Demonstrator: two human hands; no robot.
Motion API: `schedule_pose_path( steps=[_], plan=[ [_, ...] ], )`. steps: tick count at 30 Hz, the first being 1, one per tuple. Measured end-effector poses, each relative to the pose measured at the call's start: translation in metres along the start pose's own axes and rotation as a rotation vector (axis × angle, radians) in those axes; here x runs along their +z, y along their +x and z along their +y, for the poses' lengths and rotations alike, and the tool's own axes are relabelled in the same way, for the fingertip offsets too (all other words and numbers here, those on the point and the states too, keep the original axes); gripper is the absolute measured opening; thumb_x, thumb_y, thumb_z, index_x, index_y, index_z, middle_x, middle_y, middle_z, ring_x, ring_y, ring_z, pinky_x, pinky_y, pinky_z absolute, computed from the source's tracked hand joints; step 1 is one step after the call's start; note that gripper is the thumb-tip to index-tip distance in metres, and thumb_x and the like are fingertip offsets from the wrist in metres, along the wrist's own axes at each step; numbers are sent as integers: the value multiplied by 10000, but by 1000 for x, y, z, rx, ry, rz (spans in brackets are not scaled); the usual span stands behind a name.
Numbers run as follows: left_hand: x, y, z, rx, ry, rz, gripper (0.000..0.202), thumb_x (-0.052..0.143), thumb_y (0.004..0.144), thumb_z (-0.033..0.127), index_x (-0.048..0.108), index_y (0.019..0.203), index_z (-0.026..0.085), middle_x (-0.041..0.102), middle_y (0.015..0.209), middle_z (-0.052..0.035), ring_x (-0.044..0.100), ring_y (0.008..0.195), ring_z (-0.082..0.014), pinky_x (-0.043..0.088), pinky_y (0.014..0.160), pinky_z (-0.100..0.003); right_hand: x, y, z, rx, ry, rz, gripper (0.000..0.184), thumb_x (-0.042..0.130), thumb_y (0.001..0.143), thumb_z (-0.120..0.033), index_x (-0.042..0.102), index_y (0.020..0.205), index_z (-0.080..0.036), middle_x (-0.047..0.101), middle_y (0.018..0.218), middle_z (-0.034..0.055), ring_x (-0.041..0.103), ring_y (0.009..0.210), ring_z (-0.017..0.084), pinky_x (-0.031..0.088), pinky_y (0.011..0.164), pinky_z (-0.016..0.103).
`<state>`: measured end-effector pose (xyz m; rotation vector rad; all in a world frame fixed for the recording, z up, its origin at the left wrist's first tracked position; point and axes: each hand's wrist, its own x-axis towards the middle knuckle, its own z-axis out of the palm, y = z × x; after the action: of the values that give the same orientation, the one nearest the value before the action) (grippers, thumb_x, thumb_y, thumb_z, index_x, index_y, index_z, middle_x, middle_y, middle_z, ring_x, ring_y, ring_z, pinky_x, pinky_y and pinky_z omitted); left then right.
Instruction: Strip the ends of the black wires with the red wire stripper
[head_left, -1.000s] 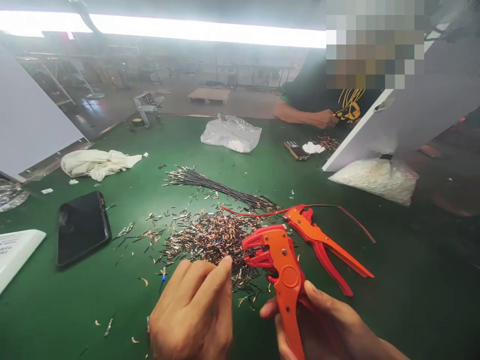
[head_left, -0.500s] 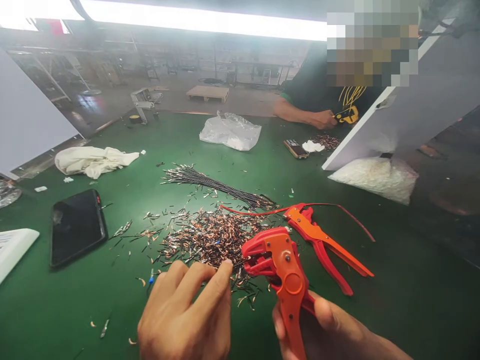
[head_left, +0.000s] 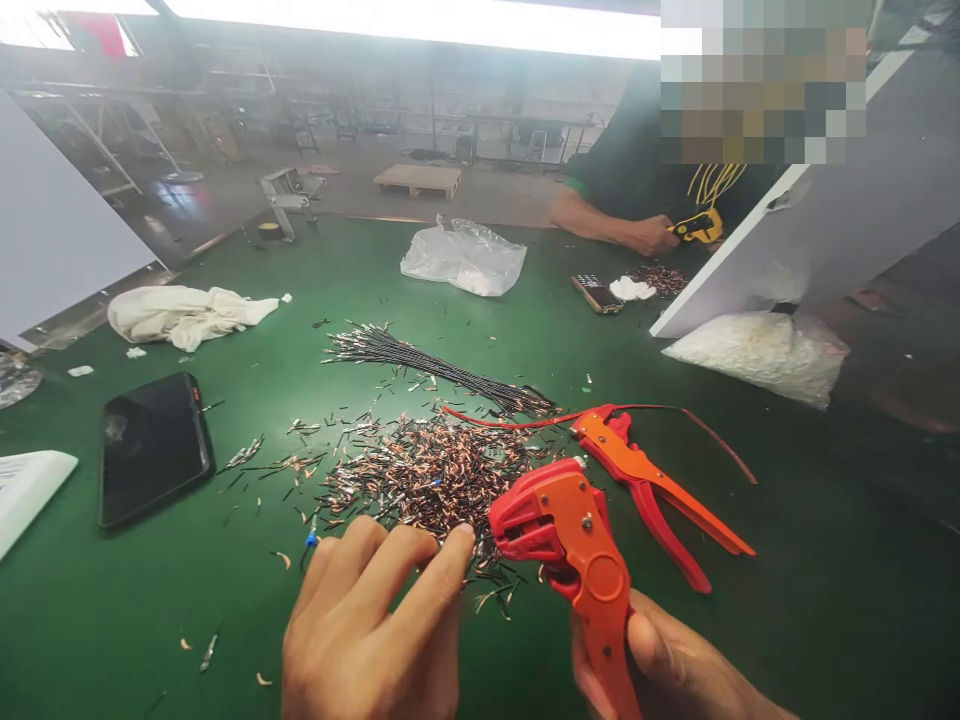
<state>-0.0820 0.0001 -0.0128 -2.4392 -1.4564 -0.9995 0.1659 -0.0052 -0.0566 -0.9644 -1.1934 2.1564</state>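
My right hand [head_left: 667, 665] grips the handles of an orange and red wire stripper [head_left: 574, 545], whose jaws point left toward my other hand. My left hand [head_left: 375, 625] hovers low at the near edge of a heap of stripped copper and black wire bits [head_left: 424, 470], fingers pinched together at the tip; what they pinch is too small to make out. A second orange stripper [head_left: 645, 485] lies on the green table [head_left: 787, 560] just beyond, with a red wire [head_left: 675, 415] running past it. A bundle of black wires [head_left: 435, 370] lies behind the heap.
A black phone [head_left: 154, 447] and a white object [head_left: 26, 490] lie at left, with a white cloth [head_left: 180, 312] behind them. Clear plastic bags sit at the back [head_left: 463, 260] and right [head_left: 757, 350]. A co-worker's hand [head_left: 649, 235] holds a yellow tool across the table, behind a white panel [head_left: 817, 230].
My right hand has shifted the stripper slightly right and tilted its head more to the left. My left hand stays pinched at the heap's edge, a little lower in view.
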Motion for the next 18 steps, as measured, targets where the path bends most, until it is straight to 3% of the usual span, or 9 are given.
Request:
schedule_pose_path(
  steps=[3,7,10,18],
  plan=[
    [1,-1,-2,31,-11,-13,319,662,854,11,662,1141,153,690,840,-25,462,745,-175,341,671,-316,2,1,5,-42,-34,-14,777,432,784,-904,569,638,-153,404,499,-45,365,411,68,232,406,213],
    [4,-1,2,-24,-44,28,315,643,863,0,660,1134,159,686,838,-29,461,752,-177,334,675,-320,5,-2,9,-34,-40,99,753,446,801,-880,560,625,-157,394,482,-52,329,409,62,213,399,215],
    [6,-2,6,-88,-68,63,279,626,878,8,666,1106,164,677,817,-27,464,744,-178,328,667,-322,5,-4,13,-57,-30,80,739,517,762,-877,565,617,-153,389,473,-59,326,397,56,215,385,208],
    [10,-5,4,-78,-113,52,184,652,906,66,665,1052,177,655,777,0,493,703,-163,352,668,-306,4,-3,18,-31,-54,33,678,630,720,-835,492,612,-180,359,501,-77,285,432,40,200,393,195]
  ],
)
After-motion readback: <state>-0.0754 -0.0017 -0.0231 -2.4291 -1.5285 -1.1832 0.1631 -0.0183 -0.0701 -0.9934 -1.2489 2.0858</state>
